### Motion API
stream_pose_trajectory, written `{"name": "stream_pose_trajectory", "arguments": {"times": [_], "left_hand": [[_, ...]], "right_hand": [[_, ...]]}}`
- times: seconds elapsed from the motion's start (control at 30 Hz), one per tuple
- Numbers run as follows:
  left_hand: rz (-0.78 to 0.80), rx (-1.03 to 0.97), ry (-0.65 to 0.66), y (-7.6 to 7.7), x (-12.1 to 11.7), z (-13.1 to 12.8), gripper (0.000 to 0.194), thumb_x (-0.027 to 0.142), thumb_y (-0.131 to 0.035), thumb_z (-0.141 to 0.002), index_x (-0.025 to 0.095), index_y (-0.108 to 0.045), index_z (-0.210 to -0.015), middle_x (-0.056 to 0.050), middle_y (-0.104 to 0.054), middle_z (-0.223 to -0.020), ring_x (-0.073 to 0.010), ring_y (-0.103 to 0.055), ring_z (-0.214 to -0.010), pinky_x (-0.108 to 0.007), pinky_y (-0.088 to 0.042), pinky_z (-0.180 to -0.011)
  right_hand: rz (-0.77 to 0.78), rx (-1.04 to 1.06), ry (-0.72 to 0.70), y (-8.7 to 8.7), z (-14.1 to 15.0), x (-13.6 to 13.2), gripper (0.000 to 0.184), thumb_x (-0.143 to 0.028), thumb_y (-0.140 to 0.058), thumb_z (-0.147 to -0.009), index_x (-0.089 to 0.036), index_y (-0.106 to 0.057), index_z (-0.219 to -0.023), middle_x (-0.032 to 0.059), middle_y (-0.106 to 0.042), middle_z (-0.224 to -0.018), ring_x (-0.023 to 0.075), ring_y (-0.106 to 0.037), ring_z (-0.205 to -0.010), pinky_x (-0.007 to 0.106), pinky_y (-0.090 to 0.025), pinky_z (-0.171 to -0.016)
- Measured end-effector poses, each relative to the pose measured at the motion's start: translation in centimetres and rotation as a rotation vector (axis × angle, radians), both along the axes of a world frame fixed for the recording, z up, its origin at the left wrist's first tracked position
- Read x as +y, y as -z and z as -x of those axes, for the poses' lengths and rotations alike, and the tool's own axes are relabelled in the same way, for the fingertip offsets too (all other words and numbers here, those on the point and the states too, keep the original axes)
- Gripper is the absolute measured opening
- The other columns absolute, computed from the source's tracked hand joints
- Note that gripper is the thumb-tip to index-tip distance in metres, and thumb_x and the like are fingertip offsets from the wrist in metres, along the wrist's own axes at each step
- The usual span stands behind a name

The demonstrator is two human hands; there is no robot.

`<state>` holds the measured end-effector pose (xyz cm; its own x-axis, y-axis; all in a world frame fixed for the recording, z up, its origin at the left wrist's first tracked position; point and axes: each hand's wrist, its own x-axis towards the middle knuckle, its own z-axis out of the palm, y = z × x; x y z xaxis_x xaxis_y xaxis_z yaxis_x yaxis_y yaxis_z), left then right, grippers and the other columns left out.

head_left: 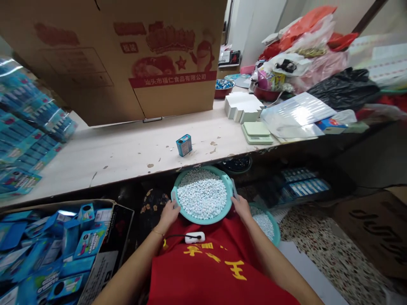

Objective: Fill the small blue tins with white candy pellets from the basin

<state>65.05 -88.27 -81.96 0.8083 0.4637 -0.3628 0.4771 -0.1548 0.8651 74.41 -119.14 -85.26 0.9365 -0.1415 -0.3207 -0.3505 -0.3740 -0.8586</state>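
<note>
A round teal basin (203,221) filled with small white and pale blue pellets (203,192) rests over my lap, against the red apron (219,271). My left hand (169,213) grips its left handle, and my right hand (241,206) is closed at its right handle, where a thin grey edge shows. Beyond the basin, a small blue box (184,145) stands upright on the white table (127,156). A second teal basin (276,231) of similar pellets sits lower, partly hidden behind my right forearm.
A large carton (152,63) stands at the table's back. Wrapped blue boxes (28,127) are stacked left, above a carton of loose blue boxes (60,245). A pale green scale (257,133), white card stack (242,106) and plastic bags (311,51) lie right. Another carton (375,228) is on the floor.
</note>
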Motion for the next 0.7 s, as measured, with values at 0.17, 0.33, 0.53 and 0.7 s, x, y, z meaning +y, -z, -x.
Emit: {"name": "stream_pose_trajectory", "arguments": {"times": [0.17,0.33,0.53,0.7], "left_hand": [[-0.527,-0.425,0.059,-7.1,4.8,-6.4,0.038,0.032,-0.052,-0.079,0.014,-0.056,-0.112,-0.012,-0.059,-0.105,-0.0205,-0.059,-0.085,-0.035,-0.046,-0.083],[-0.74,-0.465,0.102,-9.8,8.4,-17.2,0.033,0.017,-0.053,-0.077,0.011,-0.055,-0.109,-0.015,-0.057,-0.109,-0.0233,-0.055,-0.094,-0.039,-0.043,-0.088],[-0.735,-0.474,0.221,-8.1,9.6,-22.7,0.016,0.001,-0.05,-0.069,0.014,-0.059,-0.069,-0.009,-0.059,-0.081,-0.0209,-0.055,-0.082,-0.036,-0.044,-0.081],[-0.674,-0.575,0.18,-9.5,8.3,-20.7,0.016,0.004,-0.046,-0.075,0.015,-0.059,-0.077,-0.009,-0.058,-0.085,-0.0158,-0.053,-0.072,-0.033,-0.044,-0.075]], "right_hand": [[0.172,-0.218,-0.013,-0.4,1.1,-0.7,0.054,-0.047,-0.045,-0.076,-0.013,-0.058,-0.116,0.0124,-0.067,-0.099,0.0265,-0.061,-0.088,0.036,-0.047,-0.076],[-0.018,-0.206,-0.145,-0.4,3.1,1.0,0.055,-0.048,-0.05,-0.076,-0.011,-0.058,-0.116,0.0122,-0.064,-0.111,0.0248,-0.059,-0.1,0.033,-0.047,-0.085],[-0.05,-0.162,-0.162,-0.2,4.8,0.5,0.046,-0.047,-0.057,-0.072,-0.016,-0.065,-0.105,0.0081,-0.067,-0.106,0.0255,-0.061,-0.099,0.033,-0.049,-0.085],[-0.045,-0.167,-0.131,-1.2,5.1,0.0,0.048,-0.048,-0.057,-0.072,-0.015,-0.066,-0.106,0.0089,-0.068,-0.102,0.0258,-0.063,-0.091,0.034,-0.05,-0.083]]}}
